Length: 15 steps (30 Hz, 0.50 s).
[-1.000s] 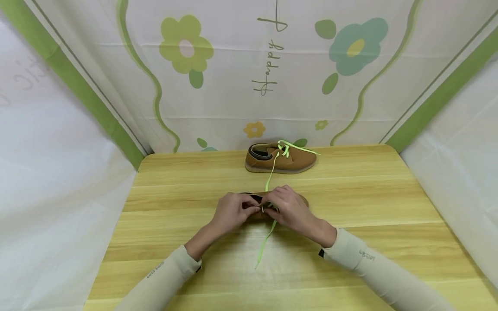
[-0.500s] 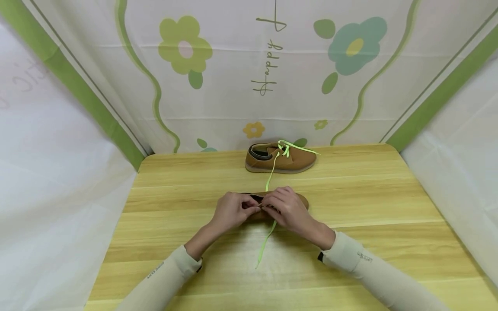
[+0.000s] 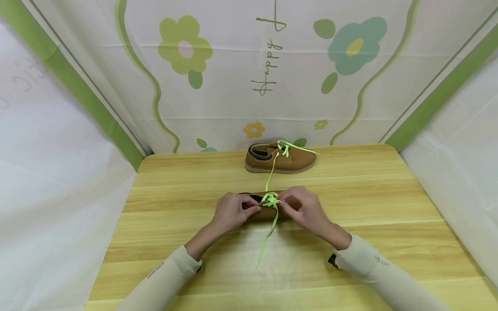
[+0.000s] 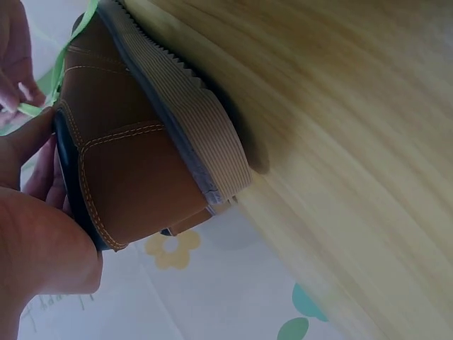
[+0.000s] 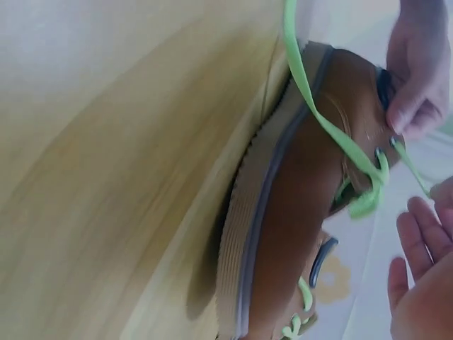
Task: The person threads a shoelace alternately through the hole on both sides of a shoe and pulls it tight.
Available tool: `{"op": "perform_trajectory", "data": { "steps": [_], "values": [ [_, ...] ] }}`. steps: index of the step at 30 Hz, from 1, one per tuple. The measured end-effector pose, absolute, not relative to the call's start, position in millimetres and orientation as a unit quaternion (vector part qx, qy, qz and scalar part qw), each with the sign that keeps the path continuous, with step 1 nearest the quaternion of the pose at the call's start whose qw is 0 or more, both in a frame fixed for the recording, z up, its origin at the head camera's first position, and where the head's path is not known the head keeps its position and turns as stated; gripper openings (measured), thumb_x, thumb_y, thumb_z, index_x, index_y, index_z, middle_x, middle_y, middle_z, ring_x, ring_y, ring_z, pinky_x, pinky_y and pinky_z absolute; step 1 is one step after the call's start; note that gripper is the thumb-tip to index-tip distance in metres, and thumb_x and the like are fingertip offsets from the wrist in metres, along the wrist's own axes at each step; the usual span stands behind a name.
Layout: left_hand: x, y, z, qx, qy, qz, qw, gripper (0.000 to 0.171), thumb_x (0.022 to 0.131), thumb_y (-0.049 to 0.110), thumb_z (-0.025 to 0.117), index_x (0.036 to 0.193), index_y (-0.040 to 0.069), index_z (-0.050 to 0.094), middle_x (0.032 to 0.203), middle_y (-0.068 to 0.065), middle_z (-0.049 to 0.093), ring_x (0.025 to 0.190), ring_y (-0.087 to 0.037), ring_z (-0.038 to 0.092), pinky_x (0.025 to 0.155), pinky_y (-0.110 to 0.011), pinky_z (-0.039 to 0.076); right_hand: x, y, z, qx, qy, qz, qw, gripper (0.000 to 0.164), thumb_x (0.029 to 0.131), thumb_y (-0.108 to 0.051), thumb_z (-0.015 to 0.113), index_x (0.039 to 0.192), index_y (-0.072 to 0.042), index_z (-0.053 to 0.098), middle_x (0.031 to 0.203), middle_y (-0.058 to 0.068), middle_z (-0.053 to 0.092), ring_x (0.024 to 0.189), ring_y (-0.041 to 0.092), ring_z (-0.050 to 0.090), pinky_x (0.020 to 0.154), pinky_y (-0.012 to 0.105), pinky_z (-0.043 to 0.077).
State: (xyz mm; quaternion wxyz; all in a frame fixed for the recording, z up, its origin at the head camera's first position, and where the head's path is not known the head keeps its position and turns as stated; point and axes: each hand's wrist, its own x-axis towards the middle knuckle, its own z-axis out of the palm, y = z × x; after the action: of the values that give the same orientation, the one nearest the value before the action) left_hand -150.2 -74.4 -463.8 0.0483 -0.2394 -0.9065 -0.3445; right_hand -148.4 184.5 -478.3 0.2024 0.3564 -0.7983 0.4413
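Observation:
A brown shoe (image 3: 268, 214) with neon green laces (image 3: 271, 199) lies across the middle of the table, toe to the right. At its opening, my left hand (image 3: 232, 211) pinches the edge of the eyelet flap between thumb and fingers. My right hand (image 3: 305, 210), over the front of the shoe, pinches a lace end. In the right wrist view this green lace (image 5: 412, 166) runs taut from an eyelet beside the left thumb to the right fingers. The other lace end (image 3: 266, 246) trails over the near side onto the table. The left wrist view shows the shoe's heel (image 4: 141, 184).
A second brown shoe (image 3: 297, 162), loosely laced in green, stands at the table's back edge. One of its laces (image 3: 271, 172) hangs toward the nearer shoe. Behind the wooden table (image 3: 175, 172) is a flowered cloth wall (image 3: 229, 86), with white cloth at both sides.
My right hand has moved right, away from the left fingers, drawing the lace out from the eyelet. The green lacing is now exposed. The left hand has stayed in place.

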Motion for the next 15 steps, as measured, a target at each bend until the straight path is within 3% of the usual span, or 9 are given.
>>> {"op": "perform_trajectory", "data": {
  "steps": [6,10,15],
  "values": [
    [-149,-75,-464,-0.239,-0.907,-0.343,0.050,0.005,0.088,0.026,0.088,0.087,0.021,0.086,0.077,0.013,0.077,0.062,0.002,0.061,0.057,-0.023,0.045,-148,199,-475,0.276,-0.793,0.515,0.175,0.024,0.086,0.014,0.077,0.091,-0.009,0.073,0.093,0.007,0.080,0.087,0.023,0.077,0.090,0.017,0.054],
    [-149,-76,-463,-0.238,-0.908,-0.341,0.050,0.005,0.088,0.026,0.088,0.086,0.022,0.085,0.077,0.013,0.077,0.063,0.001,0.062,0.057,-0.023,0.046,-148,207,-473,0.233,-0.785,0.551,0.160,0.011,0.089,0.011,0.075,0.091,0.000,0.072,0.092,0.016,0.078,0.088,0.018,0.075,0.091,0.017,0.054],
    [-149,-75,-463,-0.238,-0.910,-0.337,0.049,0.005,0.088,0.026,0.088,0.086,0.022,0.085,0.077,0.013,0.076,0.063,0.001,0.062,0.057,-0.023,0.045,-147,221,-470,0.160,-0.775,0.596,0.132,0.005,0.092,0.009,0.074,0.093,0.005,0.070,0.094,0.017,0.076,0.087,0.007,0.073,0.080,0.019,0.057]
  ]
}}
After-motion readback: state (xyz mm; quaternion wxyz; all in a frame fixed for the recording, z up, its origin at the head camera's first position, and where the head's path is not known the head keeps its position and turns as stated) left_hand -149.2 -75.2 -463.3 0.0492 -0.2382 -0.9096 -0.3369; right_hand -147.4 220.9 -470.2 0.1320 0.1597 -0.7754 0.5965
